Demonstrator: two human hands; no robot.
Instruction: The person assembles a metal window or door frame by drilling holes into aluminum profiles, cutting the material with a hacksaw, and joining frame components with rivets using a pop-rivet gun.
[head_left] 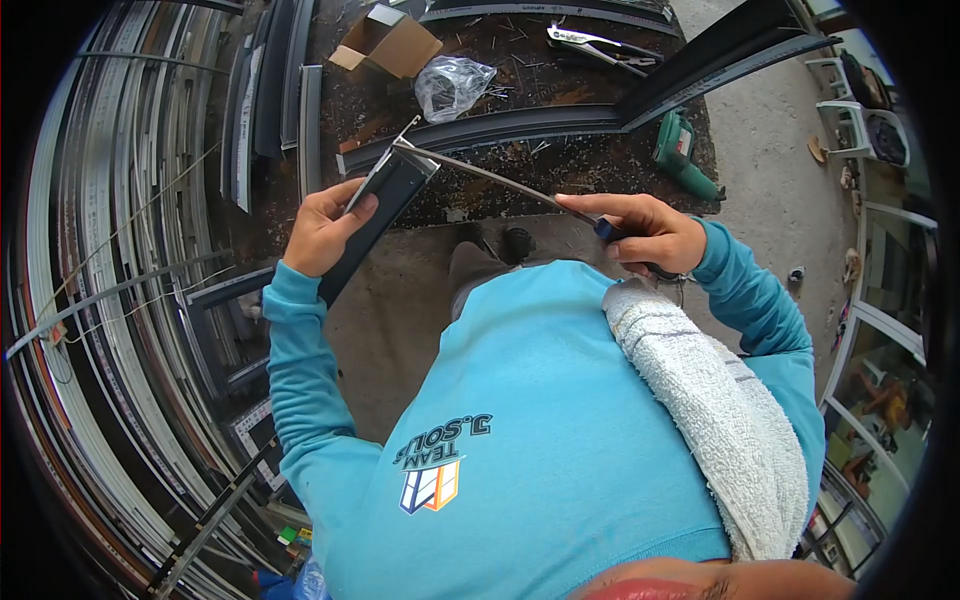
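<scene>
My left hand [325,232] is closed around a dark metal profile [385,205], gripping it below its upper end, which is cut at an angle. The profile is held up at a slant in front of the workbench. In my right hand [655,232] is a file [500,180], its dark blue handle inside my fingers and the index finger stretched along it. The far end of the file's thin blade meets the cut end of the profile. The lower part of the profile is hidden behind my left sleeve.
On the dark workbench [590,90] lie an open cardboard box [388,45], a clear plastic bag [452,88], locking pliers [600,45], joined dark profiles [540,122], scattered small fasteners and a green power tool [685,155]. Long profiles [130,250] fill a rack at left.
</scene>
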